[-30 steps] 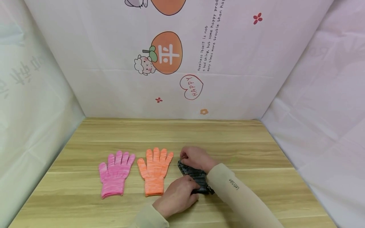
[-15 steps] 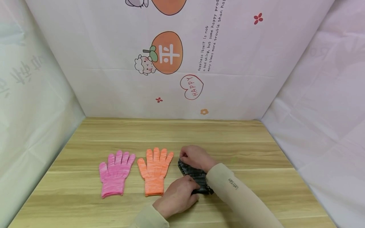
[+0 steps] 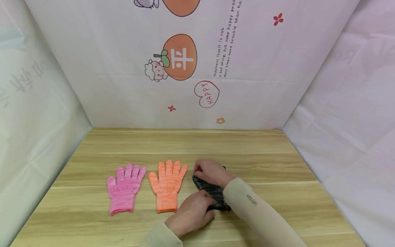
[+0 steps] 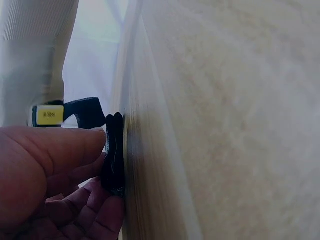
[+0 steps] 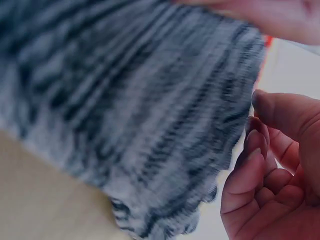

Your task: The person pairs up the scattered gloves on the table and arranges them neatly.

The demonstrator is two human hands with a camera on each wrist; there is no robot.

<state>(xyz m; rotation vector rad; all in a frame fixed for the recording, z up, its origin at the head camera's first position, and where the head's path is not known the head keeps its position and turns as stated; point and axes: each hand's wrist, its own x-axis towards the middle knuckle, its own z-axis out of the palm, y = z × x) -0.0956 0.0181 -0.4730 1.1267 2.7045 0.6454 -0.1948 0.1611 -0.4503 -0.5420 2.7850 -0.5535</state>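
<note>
A dark grey and black knit glove lies on the table, partly covered by both hands. My left hand holds it near the cuff; in the left wrist view the glove's dark folded edge sits between thumb and fingers. My right hand reaches across the glove and pinches its upper left edge, with thumb and fingertips together at the knit border in the right wrist view. A dark glove fingertip peeks out behind my right hand. An orange glove lies flat, just left of my hands.
Farther left a pink glove lies flat, fingers pointing away. Wood-grain table extends right of the hands and behind the gloves. A printed white sheet stands at the back, with white sheets on both sides.
Both hands stay nearly in place on the dark glove. One of its fingertips now shows behind the right hand, where it was hidden before. The orange and pink gloves have not moved.
</note>
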